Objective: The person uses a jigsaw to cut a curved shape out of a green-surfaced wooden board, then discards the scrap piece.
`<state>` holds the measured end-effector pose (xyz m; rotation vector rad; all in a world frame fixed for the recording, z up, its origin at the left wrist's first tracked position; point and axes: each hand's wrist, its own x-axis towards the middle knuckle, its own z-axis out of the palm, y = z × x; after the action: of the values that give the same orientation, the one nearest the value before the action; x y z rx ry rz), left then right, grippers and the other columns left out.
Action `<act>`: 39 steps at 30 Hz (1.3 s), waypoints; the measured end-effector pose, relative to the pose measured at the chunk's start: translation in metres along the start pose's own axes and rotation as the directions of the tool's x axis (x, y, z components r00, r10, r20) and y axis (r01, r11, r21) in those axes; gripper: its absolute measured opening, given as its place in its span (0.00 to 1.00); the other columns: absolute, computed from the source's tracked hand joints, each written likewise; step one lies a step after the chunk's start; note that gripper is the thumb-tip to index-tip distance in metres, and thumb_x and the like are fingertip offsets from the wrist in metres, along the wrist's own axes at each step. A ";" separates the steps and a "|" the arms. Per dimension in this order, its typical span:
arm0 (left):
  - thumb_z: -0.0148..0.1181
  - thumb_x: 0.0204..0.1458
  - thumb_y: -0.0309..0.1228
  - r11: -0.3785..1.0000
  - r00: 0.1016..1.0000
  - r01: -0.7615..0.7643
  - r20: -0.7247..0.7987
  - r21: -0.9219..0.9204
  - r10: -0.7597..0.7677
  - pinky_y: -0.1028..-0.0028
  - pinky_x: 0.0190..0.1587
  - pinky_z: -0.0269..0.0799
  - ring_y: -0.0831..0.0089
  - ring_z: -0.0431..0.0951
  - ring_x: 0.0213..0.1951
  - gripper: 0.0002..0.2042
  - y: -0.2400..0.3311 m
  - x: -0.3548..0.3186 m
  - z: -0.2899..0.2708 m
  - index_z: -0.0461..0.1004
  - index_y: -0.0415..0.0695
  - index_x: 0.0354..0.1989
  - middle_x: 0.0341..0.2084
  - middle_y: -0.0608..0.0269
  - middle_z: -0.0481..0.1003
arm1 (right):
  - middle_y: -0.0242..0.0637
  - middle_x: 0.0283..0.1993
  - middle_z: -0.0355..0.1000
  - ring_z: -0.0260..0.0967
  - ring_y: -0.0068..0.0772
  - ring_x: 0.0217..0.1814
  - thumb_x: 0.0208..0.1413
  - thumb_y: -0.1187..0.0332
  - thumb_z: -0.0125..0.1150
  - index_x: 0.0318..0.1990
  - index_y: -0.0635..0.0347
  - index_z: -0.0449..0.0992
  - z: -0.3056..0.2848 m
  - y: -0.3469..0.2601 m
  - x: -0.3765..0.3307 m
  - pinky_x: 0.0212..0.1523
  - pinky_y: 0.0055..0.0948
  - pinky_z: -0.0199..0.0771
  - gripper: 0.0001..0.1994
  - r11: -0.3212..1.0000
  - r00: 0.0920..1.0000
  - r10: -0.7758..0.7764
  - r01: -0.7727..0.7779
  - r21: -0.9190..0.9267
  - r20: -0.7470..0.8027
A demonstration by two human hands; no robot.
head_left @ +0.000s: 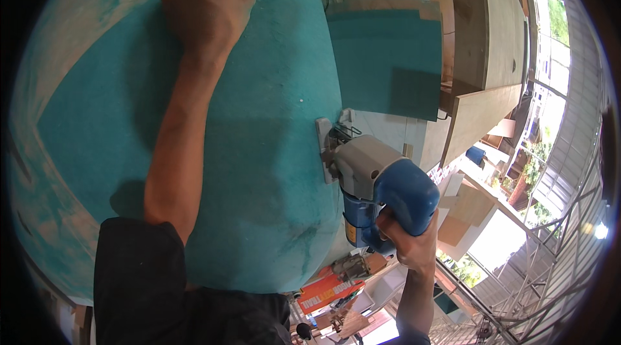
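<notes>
A jigsaw (372, 170) with a grey front and a blue body is in my right hand (415, 244), which wraps round its handle. Its flat metal shoe (324, 151) lies against the right edge of a large teal board (252, 164); the blade is hidden. On the board's far part rests my left hand (210, 8), thumb stretched out and fingers apart, with some fingertips cut off by the upper rim. My left forearm crosses over the board and casts shadows on it.
Beyond the board's right edge stands another teal panel (388, 63). Wooden boxes or cabinets (501, 28) are farther right. An orange printed sheet (331, 292) lies near the lower middle. Metal framework (550, 280) and a corrugated roof (585, 105) fill the right rim.
</notes>
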<state>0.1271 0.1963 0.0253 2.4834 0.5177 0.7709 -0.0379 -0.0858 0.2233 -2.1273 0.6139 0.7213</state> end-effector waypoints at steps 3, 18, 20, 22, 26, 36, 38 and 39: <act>0.72 0.46 0.27 1.000 1.000 -0.015 -0.025 -0.002 0.015 0.52 0.46 0.66 0.47 0.72 0.42 0.12 -0.001 -0.001 0.001 0.71 0.38 0.27 0.32 0.48 0.71 | 0.33 0.27 0.80 0.76 0.20 0.28 0.48 0.75 0.67 0.32 0.66 0.83 0.001 -0.001 0.000 0.33 0.23 0.76 0.05 1.000 1.000 -0.002 0.002 0.002 -0.008; 0.71 0.47 0.29 0.999 0.999 -0.017 -0.035 -0.033 0.016 0.52 0.49 0.67 0.48 0.72 0.45 0.11 -0.001 -0.001 0.000 0.72 0.39 0.28 0.34 0.49 0.71 | 0.33 0.27 0.79 0.74 0.20 0.25 0.49 0.75 0.68 0.33 0.67 0.81 0.006 -0.010 0.007 0.30 0.23 0.74 0.05 0.999 0.999 -0.002 0.004 0.043 -0.047; 0.71 0.47 0.28 0.999 0.999 -0.016 -0.030 -0.030 0.016 0.52 0.49 0.67 0.48 0.72 0.45 0.11 -0.002 -0.001 0.002 0.72 0.39 0.29 0.34 0.50 0.70 | 0.33 0.26 0.79 0.74 0.21 0.25 0.49 0.75 0.68 0.33 0.66 0.81 0.007 -0.011 0.009 0.29 0.23 0.74 0.05 0.998 0.999 -0.009 0.012 0.061 -0.048; 0.70 0.48 0.29 1.000 1.000 0.003 -0.015 -0.024 -0.004 0.52 0.50 0.67 0.49 0.73 0.45 0.10 -0.003 -0.001 0.001 0.74 0.39 0.29 0.34 0.50 0.72 | 0.33 0.26 0.79 0.74 0.21 0.25 0.49 0.75 0.69 0.33 0.66 0.81 0.009 -0.014 0.010 0.29 0.23 0.74 0.05 0.998 0.998 -0.003 0.007 0.064 -0.056; 0.71 0.51 0.37 0.997 0.991 -0.077 -0.111 0.011 0.078 0.58 0.46 0.69 0.58 0.75 0.35 0.12 -0.013 -0.001 0.013 0.78 0.43 0.26 0.26 0.58 0.74 | 0.33 0.26 0.78 0.74 0.21 0.25 0.49 0.75 0.69 0.33 0.66 0.81 0.008 -0.016 0.010 0.29 0.23 0.73 0.04 0.998 0.998 -0.010 0.013 0.053 -0.061; 0.76 0.48 0.39 0.991 0.984 -0.130 -0.117 0.032 0.133 0.59 0.38 0.71 0.59 0.76 0.37 0.13 -0.025 -0.004 0.018 0.78 0.46 0.30 0.29 0.63 0.73 | 0.33 0.26 0.77 0.72 0.22 0.23 0.49 0.77 0.68 0.36 0.67 0.80 0.014 -0.023 0.012 0.26 0.24 0.72 0.07 0.999 0.995 -0.023 0.026 0.026 -0.092; 0.75 0.48 0.39 0.990 0.983 -0.136 -0.124 0.031 0.139 0.59 0.39 0.71 0.59 0.76 0.38 0.13 -0.022 -0.005 0.020 0.78 0.46 0.30 0.29 0.63 0.73 | 0.35 0.25 0.74 0.70 0.25 0.21 0.48 0.80 0.64 0.40 0.69 0.77 0.015 -0.020 0.012 0.23 0.26 0.69 0.10 1.000 0.993 -0.025 0.026 0.012 -0.112; 0.75 0.48 0.39 0.990 0.982 -0.138 -0.128 0.030 0.141 0.59 0.39 0.71 0.59 0.77 0.38 0.13 -0.021 -0.006 0.021 0.78 0.46 0.30 0.29 0.63 0.74 | 0.35 0.26 0.75 0.71 0.24 0.22 0.49 0.78 0.67 0.39 0.69 0.78 0.013 -0.019 0.012 0.24 0.25 0.70 0.09 0.999 0.994 -0.013 0.016 0.028 -0.107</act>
<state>0.1310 0.2030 -0.0041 2.5217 0.4009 0.9917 -0.0208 -0.0663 0.2184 -2.1521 0.6618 0.5903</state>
